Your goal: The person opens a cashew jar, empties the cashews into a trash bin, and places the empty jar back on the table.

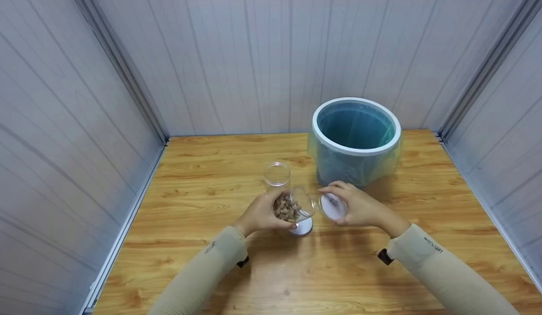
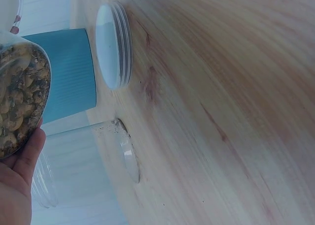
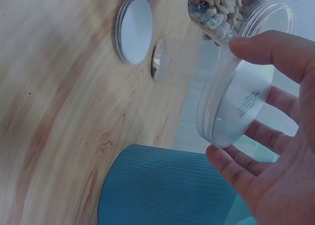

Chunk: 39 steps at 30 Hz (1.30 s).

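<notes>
My left hand (image 1: 263, 213) grips a clear jar (image 1: 302, 200) tilted toward the right, its mouth uncovered. Tan, curved nuts (image 3: 221, 3) fill its lower part. In my right hand (image 1: 363, 206) a round lid (image 1: 333, 206) with a white face and small dark print is pinched by the rim, close beside the jar's mouth. A second clear jar (image 1: 277, 175) stands upright behind the left hand, with brown crumbs (image 2: 118, 129) at its base. On the table below the tilted jar lies another white lid (image 2: 109, 48), seen in both wrist views.
A blue bin (image 1: 356, 162) with a white rim and a translucent liner stands at the back right, just behind my right hand. The wooden table (image 1: 201, 258) is enclosed by pale panels (image 1: 262, 65) at the back and sides.
</notes>
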Available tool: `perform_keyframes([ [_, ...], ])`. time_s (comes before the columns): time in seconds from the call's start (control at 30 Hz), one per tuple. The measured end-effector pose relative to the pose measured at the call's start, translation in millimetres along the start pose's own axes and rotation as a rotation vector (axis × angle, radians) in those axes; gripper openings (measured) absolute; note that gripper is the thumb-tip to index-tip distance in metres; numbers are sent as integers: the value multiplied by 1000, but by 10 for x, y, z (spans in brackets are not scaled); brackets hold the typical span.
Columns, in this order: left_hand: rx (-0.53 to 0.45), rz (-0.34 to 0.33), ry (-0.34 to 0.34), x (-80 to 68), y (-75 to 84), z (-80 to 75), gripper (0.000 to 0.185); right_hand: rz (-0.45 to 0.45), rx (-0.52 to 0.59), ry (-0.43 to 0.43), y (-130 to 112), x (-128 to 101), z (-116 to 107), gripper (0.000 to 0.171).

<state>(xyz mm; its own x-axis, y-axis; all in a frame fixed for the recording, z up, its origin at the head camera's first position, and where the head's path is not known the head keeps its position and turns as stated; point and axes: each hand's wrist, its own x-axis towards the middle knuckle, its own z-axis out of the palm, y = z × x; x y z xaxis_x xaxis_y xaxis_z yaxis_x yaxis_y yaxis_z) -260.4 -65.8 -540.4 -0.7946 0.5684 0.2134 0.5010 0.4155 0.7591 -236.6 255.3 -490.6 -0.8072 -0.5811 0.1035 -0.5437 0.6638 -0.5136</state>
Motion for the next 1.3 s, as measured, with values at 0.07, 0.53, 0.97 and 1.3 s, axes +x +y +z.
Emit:
perform_keyframes([
  [0.07, -1, 3, 0, -2, 1, -2, 92, 24, -3, -9, 16, -5, 6, 85],
  [0.53, -18, 21, 4, -10, -20, 3, 92, 93, -57, -75, 136, -29, 86, 86],
  [0.97, -18, -33, -9, -24, -22, 11, 91, 147, -71, -112, 299, -97, 185, 85],
  [1.3, -18, -35, -6, -26, -59, 16, 91, 174, -43, -134, 487, -123, 281, 85],
])
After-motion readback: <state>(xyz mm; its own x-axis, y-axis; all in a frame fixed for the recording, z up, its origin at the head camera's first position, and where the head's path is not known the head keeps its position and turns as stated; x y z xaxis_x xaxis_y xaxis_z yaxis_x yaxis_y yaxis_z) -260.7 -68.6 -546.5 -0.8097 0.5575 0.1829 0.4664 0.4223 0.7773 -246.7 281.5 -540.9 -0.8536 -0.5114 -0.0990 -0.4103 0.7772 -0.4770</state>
